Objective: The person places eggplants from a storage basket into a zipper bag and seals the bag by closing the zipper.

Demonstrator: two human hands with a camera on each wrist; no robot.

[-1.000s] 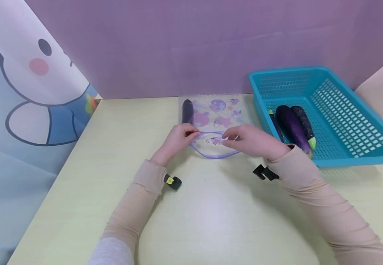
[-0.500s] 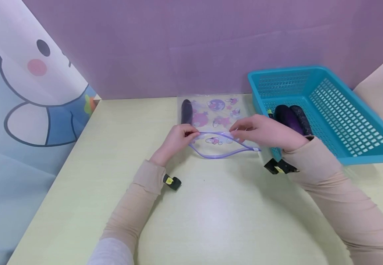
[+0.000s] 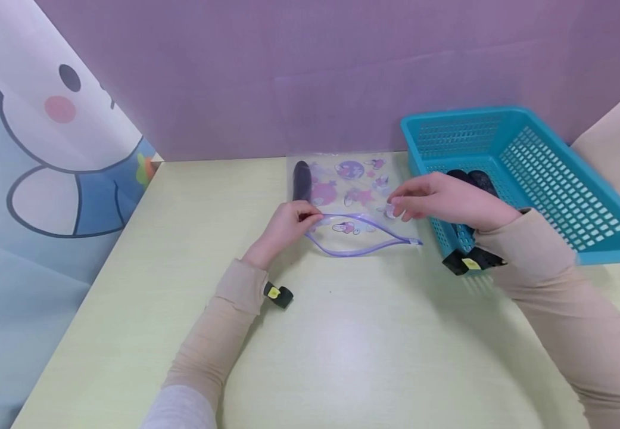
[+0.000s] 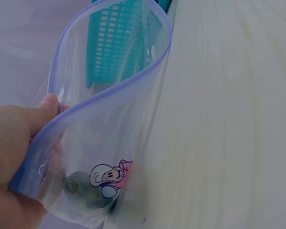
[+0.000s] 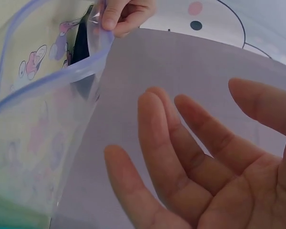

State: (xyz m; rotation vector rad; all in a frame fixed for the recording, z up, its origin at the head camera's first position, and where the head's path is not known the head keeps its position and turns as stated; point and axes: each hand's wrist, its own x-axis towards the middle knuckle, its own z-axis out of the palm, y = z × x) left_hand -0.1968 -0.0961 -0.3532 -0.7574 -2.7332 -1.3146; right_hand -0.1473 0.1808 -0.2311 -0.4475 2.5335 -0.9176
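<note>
Since half a second ago, the right hand (image 3: 451,202) has been drawn away from the rim of the printed zip bag (image 3: 349,185) and carried rightward, so that the left side of the turquoise basket (image 3: 561,170) is overlapped by it in the head view and more of the basket's contents are covered. By contrast, the left hand (image 3: 286,226) has been kept where it was. By its grip, the purple zip rim is pinched between thumb and fingers at the left end of the bag's mouth. On the right, the grip is spread: thumb and fingers are seen standing apart in the right wrist view, with nothing held and the bag not touched.

The bag is laid on the tabletop (image 3: 331,357), its gaping mouth turned toward the person and its pale slider (image 3: 415,241) seated at the right end of the rim. One dark eggplant (image 3: 302,180) is enclosed in it, laid lengthwise along the left edge, just beyond the left hand. In the basket, two eggplants (image 3: 483,180) can be made out, partly hidden by the right hand; whether others are covered there cannot be told.

Bagging is judged to be partly done: one eggplant is already in, while the zip is left unsealed and the basket's eggplants are left outside. Whether any of those is meant for this bag cannot be told.
</note>
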